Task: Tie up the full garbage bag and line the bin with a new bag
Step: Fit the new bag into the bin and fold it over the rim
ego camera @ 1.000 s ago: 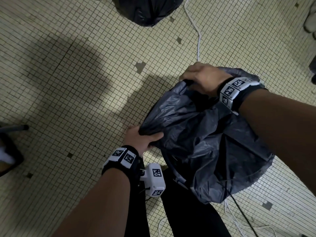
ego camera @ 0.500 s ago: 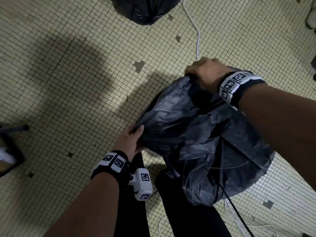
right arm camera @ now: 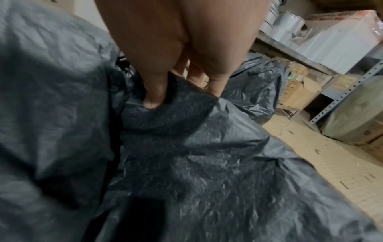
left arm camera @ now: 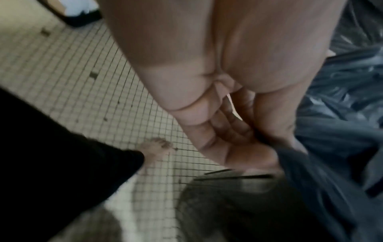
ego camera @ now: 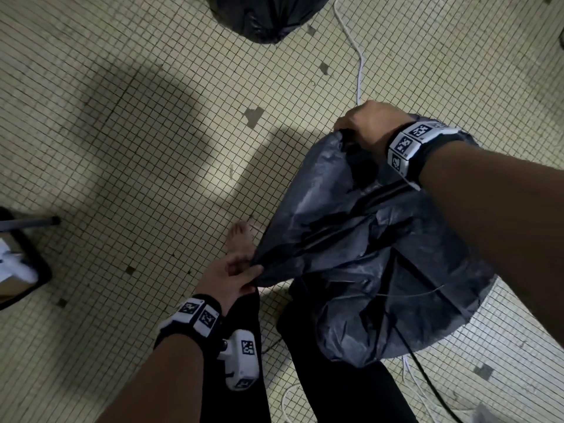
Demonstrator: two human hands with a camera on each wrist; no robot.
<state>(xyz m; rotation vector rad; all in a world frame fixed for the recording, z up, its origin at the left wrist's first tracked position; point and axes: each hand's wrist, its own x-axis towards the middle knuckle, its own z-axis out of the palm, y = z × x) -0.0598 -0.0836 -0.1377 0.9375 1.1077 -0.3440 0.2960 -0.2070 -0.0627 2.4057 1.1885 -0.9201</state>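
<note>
A dark grey garbage bag [ego camera: 366, 239] hangs stretched between my two hands above the tiled floor. My left hand [ego camera: 241, 276] pinches its near corner between thumb and fingers [left arm camera: 259, 144]. At the far edge, my right hand [ego camera: 363, 129] grips the bag [right arm camera: 186, 147] with the fingers [right arm camera: 155, 91] curled into the plastic. A dark wire-mesh shape, perhaps the bin [left arm camera: 238, 196], shows blurred below my left hand; in the head view the bag hides it. A full black bag [ego camera: 268, 16] sits on the floor at the far edge of the view.
A white cable [ego camera: 357, 56] runs across the floor beyond the bag, and a black cable [ego camera: 427, 377] trails near my legs. My bare foot [ego camera: 241, 236] stands beside the left hand. A dark tray [ego camera: 18, 264] lies at left. Metal shelving [right arm camera: 311, 49] holds cans and boxes.
My left hand has moved down and toward me with the bag's corner, stretching the bag out and uncovering my foot. The right hand has kept its hold at the far edge.
</note>
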